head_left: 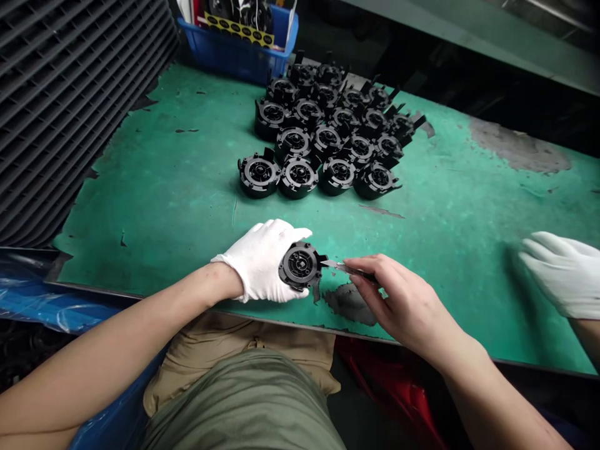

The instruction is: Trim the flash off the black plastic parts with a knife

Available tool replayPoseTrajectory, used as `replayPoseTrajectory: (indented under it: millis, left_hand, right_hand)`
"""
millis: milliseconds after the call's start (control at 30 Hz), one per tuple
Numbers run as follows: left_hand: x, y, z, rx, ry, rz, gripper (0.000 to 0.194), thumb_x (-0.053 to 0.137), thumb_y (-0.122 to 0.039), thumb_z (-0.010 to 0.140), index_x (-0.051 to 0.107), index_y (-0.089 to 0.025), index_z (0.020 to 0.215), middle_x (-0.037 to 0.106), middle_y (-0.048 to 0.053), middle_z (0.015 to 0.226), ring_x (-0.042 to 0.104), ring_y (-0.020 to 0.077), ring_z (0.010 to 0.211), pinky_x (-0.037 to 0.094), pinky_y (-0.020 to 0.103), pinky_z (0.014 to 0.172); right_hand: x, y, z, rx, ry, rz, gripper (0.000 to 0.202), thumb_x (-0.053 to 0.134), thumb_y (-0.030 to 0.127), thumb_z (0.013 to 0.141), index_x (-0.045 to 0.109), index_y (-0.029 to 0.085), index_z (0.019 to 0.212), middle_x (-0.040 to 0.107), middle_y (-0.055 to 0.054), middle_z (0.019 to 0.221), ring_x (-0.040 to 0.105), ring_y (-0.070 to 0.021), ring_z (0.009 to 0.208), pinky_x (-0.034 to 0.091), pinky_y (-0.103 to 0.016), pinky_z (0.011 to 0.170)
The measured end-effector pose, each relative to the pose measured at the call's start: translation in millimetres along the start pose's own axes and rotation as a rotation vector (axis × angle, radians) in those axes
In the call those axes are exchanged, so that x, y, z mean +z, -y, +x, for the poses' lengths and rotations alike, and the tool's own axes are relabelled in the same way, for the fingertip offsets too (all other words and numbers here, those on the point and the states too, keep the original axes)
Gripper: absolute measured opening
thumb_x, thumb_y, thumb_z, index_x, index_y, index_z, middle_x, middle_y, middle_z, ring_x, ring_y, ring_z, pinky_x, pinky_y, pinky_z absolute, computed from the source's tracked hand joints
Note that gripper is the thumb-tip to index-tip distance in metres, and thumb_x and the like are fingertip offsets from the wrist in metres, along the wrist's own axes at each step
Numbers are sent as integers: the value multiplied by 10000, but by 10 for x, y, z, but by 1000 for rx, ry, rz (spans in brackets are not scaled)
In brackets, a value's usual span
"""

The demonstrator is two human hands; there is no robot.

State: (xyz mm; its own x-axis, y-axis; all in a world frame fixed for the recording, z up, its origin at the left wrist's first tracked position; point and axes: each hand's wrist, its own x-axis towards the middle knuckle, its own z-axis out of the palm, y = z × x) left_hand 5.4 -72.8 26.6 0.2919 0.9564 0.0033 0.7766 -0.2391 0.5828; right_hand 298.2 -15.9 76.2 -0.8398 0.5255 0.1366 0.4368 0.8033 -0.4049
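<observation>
Gloved left hand [262,261] is gripping round black part [301,265] at near side of green table [164,194]; bare right hand [412,297] is pinching pointed tool [336,267] by part's right edge (contact: cannot tell). Edge work seemingly is going on, probably needing steady tip.

Site type: workshop or factory floor. Evid.: worn green-topped desk [187,169], surface torn in spots; rows of ident. blk round parts [327,137]; ribbed blk stack [79,106] at L; blue bin [229,57] w/ yellow label strip [239,30]; co-worker's gloved hand [560,275], same desk, far R.
</observation>
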Motion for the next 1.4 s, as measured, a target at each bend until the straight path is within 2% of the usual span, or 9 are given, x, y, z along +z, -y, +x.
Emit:
replayPoseTrajectory:
  millis: [167,333,500,600,733,833,967,1233,1400]
  left_hand:
    - [70,2,-74,105,-16,-74,938,768,-517,818,454,-131,1614,651,189,1515,644,397,1384,475,507,1219]
    - [128,-67,-37,4,5,-21,1032,822,-723,760,516,-162,1570,693,188,1449,675,423,1329,505,534,1173]
    - [71,-33,22,59,47,-40,911,818,-672,770,588,-191,1508,759,153,1337,733,408,1224,541,522,1115]
    - [-5,55,-6,175,93,-75,798,776,-552,829,573,-214,1523,766,133,1349,742,395,1206,555,510,1088]
    - [-84,116,-62,204,44,-112,653,671,-336,896,561,-212,1528,743,133,1404,713,361,1291,540,480,1115]
    - [-88,91,-48,203,59,-102,715,752,-555,877,585,-224,1488,761,135,1343,733,391,1235,549,503,1077]
    - [-39,55,26,155,82,-48,849,816,-834,718,667,-258,1322,792,112,1230,767,406,1138,564,482,987]
    - [-46,49,94,149,116,-69,738,864,-784,700,707,-303,1237,810,57,1149,779,348,1093,551,411,941]
    - [-66,26,105,152,121,-93,693,872,-752,709,710,-289,1198,815,43,1133,786,336,1064,536,394,905]
  right_hand:
    - [-3,-141,151,-77,-23,-77,251,648,185,1070,601,212,1316,742,-95,1130,734,-227,966,596,-351,824]
    - [52,-206,285,-200,-6,-170,156,620,180,1087,609,183,1242,752,-81,1034,713,-213,883,588,-344,785]
    - [66,-281,369,-245,6,-155,142,580,180,1098,607,181,1238,750,-91,1023,701,-205,862,582,-333,758]
    - [39,-346,404,-261,60,-136,127,583,220,1105,614,186,1224,749,-85,1017,699,-199,851,571,-326,741]
    - [52,-351,394,-284,83,-172,123,583,249,1115,627,175,1203,744,-72,981,685,-183,808,559,-310,722]
    - [104,-310,356,-283,38,-192,121,589,222,1111,625,150,1201,744,-77,981,690,-178,816,549,-300,714]
    - [155,-237,318,-295,-3,-248,78,593,199,1111,624,140,1151,741,-72,965,666,-170,795,515,-295,689]
    - [170,31,214,-228,4,-431,92,587,162,1109,612,168,1021,666,-25,814,576,-168,715,427,-320,655]
    - [197,33,157,-232,25,-393,126,520,144,1131,602,172,1040,689,-35,840,595,-163,721,427,-309,644]
